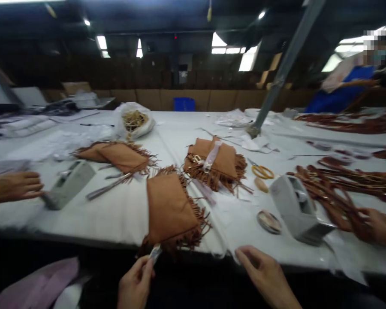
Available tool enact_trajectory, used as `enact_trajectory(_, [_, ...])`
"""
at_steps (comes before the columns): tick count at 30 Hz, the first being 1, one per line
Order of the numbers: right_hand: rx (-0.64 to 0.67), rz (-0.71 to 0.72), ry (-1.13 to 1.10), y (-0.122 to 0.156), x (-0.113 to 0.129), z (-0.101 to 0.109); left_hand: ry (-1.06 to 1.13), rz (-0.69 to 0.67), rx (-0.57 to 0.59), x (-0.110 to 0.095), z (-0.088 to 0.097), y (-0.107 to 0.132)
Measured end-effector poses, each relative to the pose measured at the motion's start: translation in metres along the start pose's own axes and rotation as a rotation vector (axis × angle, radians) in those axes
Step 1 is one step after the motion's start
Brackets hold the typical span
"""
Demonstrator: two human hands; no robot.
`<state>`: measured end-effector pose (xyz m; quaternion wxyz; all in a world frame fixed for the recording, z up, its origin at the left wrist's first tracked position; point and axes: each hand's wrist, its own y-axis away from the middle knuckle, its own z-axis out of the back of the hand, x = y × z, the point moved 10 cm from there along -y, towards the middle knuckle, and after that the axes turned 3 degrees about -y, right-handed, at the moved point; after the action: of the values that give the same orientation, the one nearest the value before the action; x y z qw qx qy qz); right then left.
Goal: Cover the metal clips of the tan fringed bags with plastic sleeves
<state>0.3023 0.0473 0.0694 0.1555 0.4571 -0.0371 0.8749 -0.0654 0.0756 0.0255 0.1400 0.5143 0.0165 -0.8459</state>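
Pouch (170, 207), brown, fringed, lies at table's (242, 223) near edge. Left hand (135, 281) pinches shiny tab (155, 252) by pouch's near-left corner; right hand (262, 270) loosely curled, cannot tell if holding anything. Pulling tab, if attached, could drag pouch off edge; loose fringe (200, 219) could snag.

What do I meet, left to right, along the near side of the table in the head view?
A co-worker's hand, the left grey dispenser, the wearer's left hand, the near fringed brown piece, the wearer's right hand, the right grey dispenser, another co-worker's hand.
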Motion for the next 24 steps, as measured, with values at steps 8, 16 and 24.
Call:
enact_trajectory(8, [0.581,0.155,-0.417,0.013,0.125,-0.177,-0.079,-0.264,0.023,-0.015,-0.003,0.003])
enact_trajectory(16, [0.504,-0.035,-0.334,0.002,0.078,-0.243,-0.066,-0.298,0.075,-0.016,-0.006,0.001])
enact_trajectory(24, [0.401,-0.179,-0.376,0.005,0.063,-0.240,0.024,-0.114,0.093,-0.004,-0.011,-0.001])
